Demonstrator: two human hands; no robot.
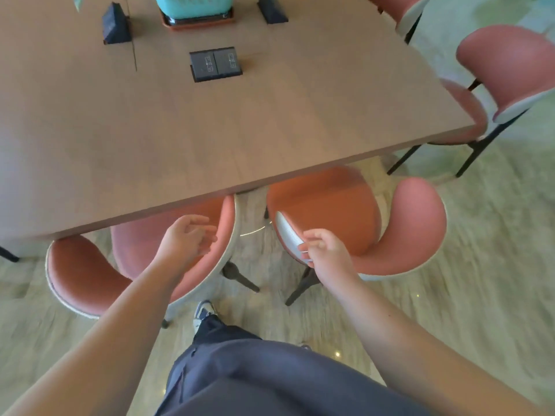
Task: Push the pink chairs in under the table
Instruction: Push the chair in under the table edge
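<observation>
Chairs look light but rigid, sliding easily on the smooth floor. Right hand [326, 250] grips the right chair [345, 223] by its backrest edge, seat partly under the worktop [270, 121]; left hand [189, 238] hovers open above the left chair [144, 259].

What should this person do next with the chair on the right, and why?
Probably push it forward with the right hand, which grips the right chair by its back edge. Its seat sits only partly under the table; the left hand hovers free.
</observation>
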